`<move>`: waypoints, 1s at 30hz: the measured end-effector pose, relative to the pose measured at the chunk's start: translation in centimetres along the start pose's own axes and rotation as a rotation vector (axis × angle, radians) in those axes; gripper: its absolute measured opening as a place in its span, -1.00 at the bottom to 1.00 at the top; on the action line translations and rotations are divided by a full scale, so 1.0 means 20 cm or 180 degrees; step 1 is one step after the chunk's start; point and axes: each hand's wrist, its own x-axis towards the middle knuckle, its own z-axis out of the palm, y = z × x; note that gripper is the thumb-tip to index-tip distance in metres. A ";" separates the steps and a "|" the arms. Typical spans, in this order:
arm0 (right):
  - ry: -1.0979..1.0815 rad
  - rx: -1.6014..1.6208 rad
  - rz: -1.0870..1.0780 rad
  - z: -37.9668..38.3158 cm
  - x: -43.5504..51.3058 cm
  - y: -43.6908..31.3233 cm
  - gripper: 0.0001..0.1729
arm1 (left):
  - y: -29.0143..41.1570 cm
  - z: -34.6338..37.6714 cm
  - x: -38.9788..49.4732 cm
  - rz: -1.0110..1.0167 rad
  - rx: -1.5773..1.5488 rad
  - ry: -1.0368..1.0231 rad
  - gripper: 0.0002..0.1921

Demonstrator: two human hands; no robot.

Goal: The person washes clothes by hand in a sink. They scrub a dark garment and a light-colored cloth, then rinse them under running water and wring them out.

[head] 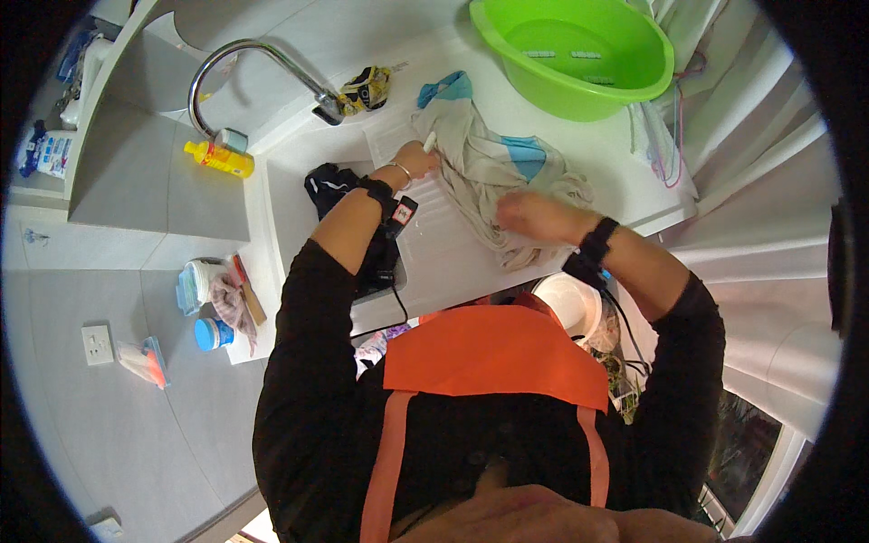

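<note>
A wet, pale grey garment (475, 159) with light blue patches lies bunched on the ribbed washboard (434, 237) and the white counter beside it. At its left edge my left hand (417, 161) has curled fingers, with a small white object (430, 141) sticking out of them; what it is cannot be made out. My right hand (536, 216) rests against the garment's near right folds. Motion blurs it, and its fingertips are hidden, so its grip is unclear. Dark clothing (333, 186) lies in the sink basin left of the washboard, partly behind my left forearm.
A green plastic basin (577, 61) stands at the back right. The chrome faucet (265, 47) arches over the sink beside a crumpled yellow-black packet (366, 88). A yellow bottle (220, 159) and a brush (250, 292) lie along the left ledge. White curtains (753, 203) hang right.
</note>
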 end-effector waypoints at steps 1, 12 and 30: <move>0.0472 -0.0264 -0.0045 -0.01 0.06 0.06 -0.72 | 0.01 0.01 -0.01 -0.0103 -0.0147 -0.0091 -0.45; 0.0504 0.0093 0.1179 -0.30 0.11 0.34 -0.63 | -0.09 -0.17 -0.33 0.0179 -0.0387 0.1295 -0.81; -0.0530 -0.1363 0.0757 0.01 0.37 0.19 -0.43 | -0.22 -0.16 -0.30 0.1264 0.2203 0.0712 -0.57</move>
